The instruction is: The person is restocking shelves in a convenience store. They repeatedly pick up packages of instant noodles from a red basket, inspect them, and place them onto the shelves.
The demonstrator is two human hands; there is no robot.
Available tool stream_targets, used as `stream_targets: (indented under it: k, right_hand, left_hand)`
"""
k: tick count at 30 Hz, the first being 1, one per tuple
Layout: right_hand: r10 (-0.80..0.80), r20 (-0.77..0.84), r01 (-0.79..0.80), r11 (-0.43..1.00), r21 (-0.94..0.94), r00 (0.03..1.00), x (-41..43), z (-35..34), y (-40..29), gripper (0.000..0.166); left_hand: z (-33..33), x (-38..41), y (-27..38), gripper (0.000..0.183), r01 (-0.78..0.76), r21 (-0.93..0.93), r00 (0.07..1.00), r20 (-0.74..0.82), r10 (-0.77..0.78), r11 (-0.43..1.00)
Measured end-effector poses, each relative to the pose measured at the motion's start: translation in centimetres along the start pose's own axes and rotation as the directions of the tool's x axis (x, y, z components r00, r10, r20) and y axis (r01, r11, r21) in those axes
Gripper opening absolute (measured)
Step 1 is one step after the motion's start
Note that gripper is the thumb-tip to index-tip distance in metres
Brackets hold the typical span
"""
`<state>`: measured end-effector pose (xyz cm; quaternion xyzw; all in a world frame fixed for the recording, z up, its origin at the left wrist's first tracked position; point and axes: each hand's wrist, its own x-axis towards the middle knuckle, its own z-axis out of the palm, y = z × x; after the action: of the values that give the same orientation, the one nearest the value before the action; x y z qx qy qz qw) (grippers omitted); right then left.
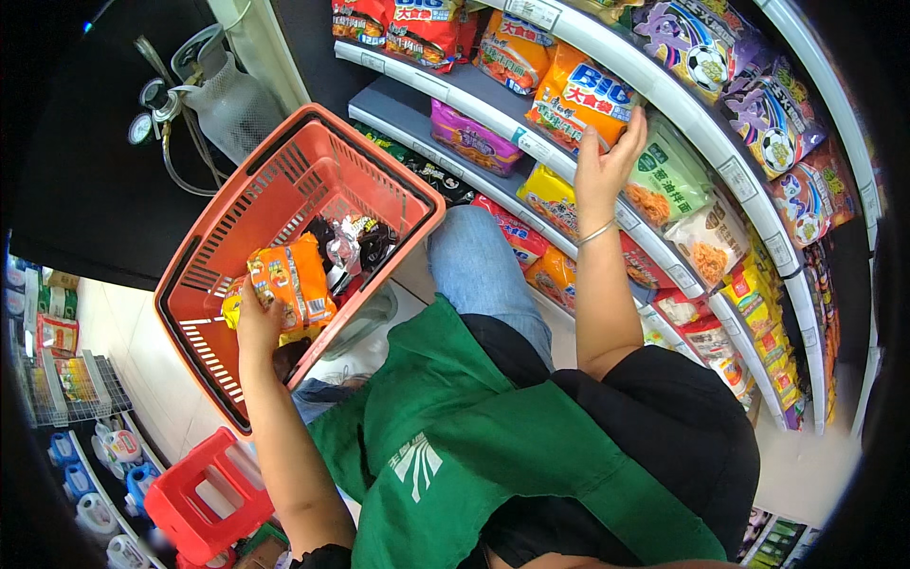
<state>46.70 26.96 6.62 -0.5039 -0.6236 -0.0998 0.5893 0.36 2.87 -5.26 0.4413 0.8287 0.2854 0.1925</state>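
Note:
My left hand [259,320] grips an orange noodle packet [293,277] inside the tilted red plastic shopping basket [298,117]. Dark, shiny packets [359,242] lie deeper in this basket, and a bit of yellow wrapping shows by my fingers. My right hand [608,167] is raised to the shelf, thumb and fingers spread around the lower right corner of an orange instant noodle bag [579,99]. That bag stands on the shelf, leaning back. Whether the fingers press on it is hard to tell.
Curved-looking shelf edges [711,284] with price tags cross the right side. Green noodle bags [668,178] and a purple packet [475,136] stand near my right hand. A gas cylinder with gauges [238,99] stands behind the basket. A red plastic stool [206,498] is at lower left.

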Motion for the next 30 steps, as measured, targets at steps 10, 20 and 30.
stream_targets:
  k: [10, 20, 30]
  right_hand:
    - [0.19, 0.146, -0.2, 0.978, 0.062, 0.971, 4.0, -0.5, 4.4, 0.063]
    - [-0.398, 0.259, 0.304, 0.891, 0.336, 0.88, 1.1, -4.9, -5.2, 0.025]
    - [-0.432, 0.792, -0.824, -0.545, 0.151, 0.431, -7.1, 4.1, -15.3, 0.033]
  left_hand:
    - [-0.6, -0.7, 2.8, 0.079, 0.014, 0.359, 0.999, -0.049, 0.004, 0.933]
    - [-0.7, -1.7, 3.7, 0.074, -0.056, 0.462, 0.96, -0.219, 0.175, 0.885]
    - [-0.8, -5.2, 17.1, 0.076, 0.287, -0.827, 0.702, 0.525, 0.481, 0.483]
